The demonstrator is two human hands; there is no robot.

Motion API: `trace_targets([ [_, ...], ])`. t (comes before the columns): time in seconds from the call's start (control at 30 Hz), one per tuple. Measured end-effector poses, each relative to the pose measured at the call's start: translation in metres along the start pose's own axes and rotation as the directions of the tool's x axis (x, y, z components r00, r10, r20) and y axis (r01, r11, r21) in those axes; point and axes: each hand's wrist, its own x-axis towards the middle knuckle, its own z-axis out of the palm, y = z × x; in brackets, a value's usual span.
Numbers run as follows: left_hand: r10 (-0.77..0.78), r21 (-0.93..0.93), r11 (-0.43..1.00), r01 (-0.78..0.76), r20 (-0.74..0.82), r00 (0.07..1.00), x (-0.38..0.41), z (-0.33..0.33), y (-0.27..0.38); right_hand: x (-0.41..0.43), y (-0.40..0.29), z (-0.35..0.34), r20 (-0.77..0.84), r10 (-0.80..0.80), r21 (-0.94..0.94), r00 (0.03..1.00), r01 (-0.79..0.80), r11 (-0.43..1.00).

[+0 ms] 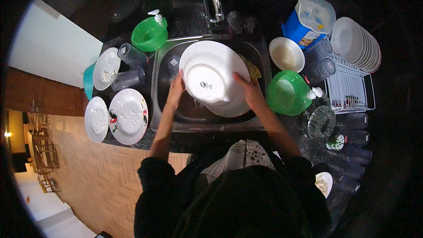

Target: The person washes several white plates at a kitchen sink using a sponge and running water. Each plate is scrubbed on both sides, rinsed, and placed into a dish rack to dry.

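Both hands hold a large white bowl (228, 56) above the metal sink (165, 124), its underside turned up toward me with a printed mark on the base. My left hand (176, 87) grips the bowl's left side; its fingers are mostly hidden. On the right side, my right hand (249, 91) grips it with the thumb across the outer wall. Below the bowl another white dish (234, 110) shows partly. A clear cup (173, 62) lies in the sink at the left, and a yellowish item (253, 72), hard to make out, is at the right.
A chrome faucet (213, 3) rises behind the sink. Several plates with white residue, including a rooster-patterned plate (129, 115), and plastic tumblers (129, 79) crowd the left. Green tubs (150, 36) with pump tops flank the sink. Rightward stand a white bowl (287, 54) and a dish rack (350, 89).
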Motion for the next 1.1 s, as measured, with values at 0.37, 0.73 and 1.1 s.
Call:
trace_targets([
  [0.37,0.129,-0.414,0.883,-0.222,-0.242,0.962,-0.045,0.034,0.009,0.047,0.011,0.0,0.164,-0.639,-0.933,0.752,0.328,0.146],
  [0.73,0.314,-0.27,0.836,-0.478,-0.478,0.82,-0.069,0.079,0.03,0.041,0.004,0.087,0.767,-0.538,-0.525,0.35,0.824,-0.212],
  [1.1,0.297,-0.161,0.899,-0.406,-0.457,0.838,-0.065,0.084,0.019,0.031,-0.001,0.081,0.724,-0.512,-0.614,0.462,0.77,-0.173],
])
